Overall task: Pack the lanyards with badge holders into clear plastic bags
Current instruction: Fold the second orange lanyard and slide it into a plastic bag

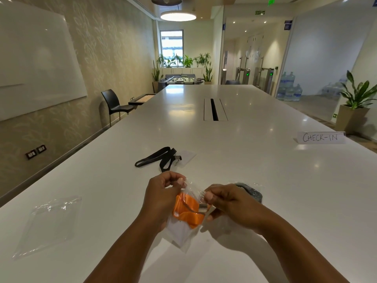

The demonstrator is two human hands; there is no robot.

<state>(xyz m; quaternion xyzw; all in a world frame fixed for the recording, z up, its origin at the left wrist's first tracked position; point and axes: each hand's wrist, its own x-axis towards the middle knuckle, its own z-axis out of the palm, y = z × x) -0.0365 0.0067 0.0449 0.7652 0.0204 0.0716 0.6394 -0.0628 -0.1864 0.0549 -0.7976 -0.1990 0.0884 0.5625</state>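
Both hands work above the near edge of a long white counter (244, 139). Left hand (161, 198) pinches the top left edge of a clear plastic bag (183, 231), thumb and fingers closed on the film. Right hand (226, 203) pinches the opposite side of the bag mouth, fingers curled tight on the plastic. Bag hangs between the hands, raised off the counter, tilted, mouth up. Inside it: a bunched orange lanyard (188, 211) with a metal clip (203, 207) near the right hand's thumb, and a pale badge holder (179, 229) in the lower part of the bag.

Behind the right hand, a second filled bag (252, 192) lies on the counter with something dark grey inside; it is partly hidden by the hand.

Farther out, centre: a black lanyard (161, 159) lies loose on the counter, its clip attached to a clear badge holder (186, 157), unpacked.

Left of the hands, well apart: an empty clear bag (51, 221) flat on the counter.

Far right on the counter: a folded paper sign reading CHECK-IN (320, 137). A cable slot (214, 109) sits in the middle of the counter. Black chair (114, 104) by the left wall, whiteboard (34, 62) above it.
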